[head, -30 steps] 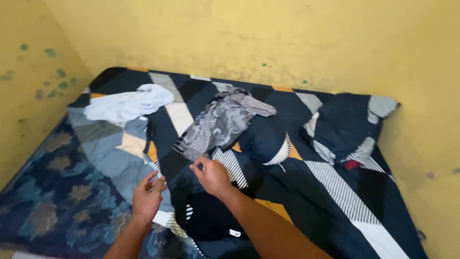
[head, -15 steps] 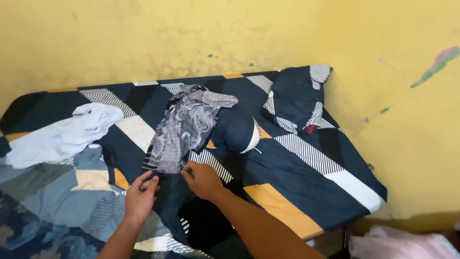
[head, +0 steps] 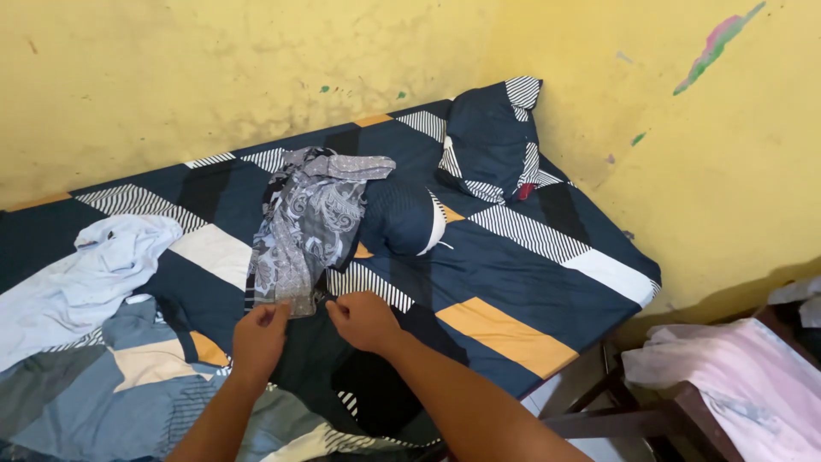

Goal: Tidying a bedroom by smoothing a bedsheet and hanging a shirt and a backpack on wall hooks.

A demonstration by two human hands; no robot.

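Left hand [head: 259, 336] and right hand [head: 363, 318] each pinch the near hem of a grey patterned cloth [head: 308, 222], holding it spread flat across the bed [head: 530, 282].

No packages, signs or screens are shown in the head view. One item that may be a label is seen: a small red tab [head: 523, 192] at the lower edge of the dark blue striped pillow [head: 487, 137], near the corner of the yellow walls. Its shape is roughly rectangular; it is too small for finer detail to be told. No other label is discernible on the fabrics lying on the bed.
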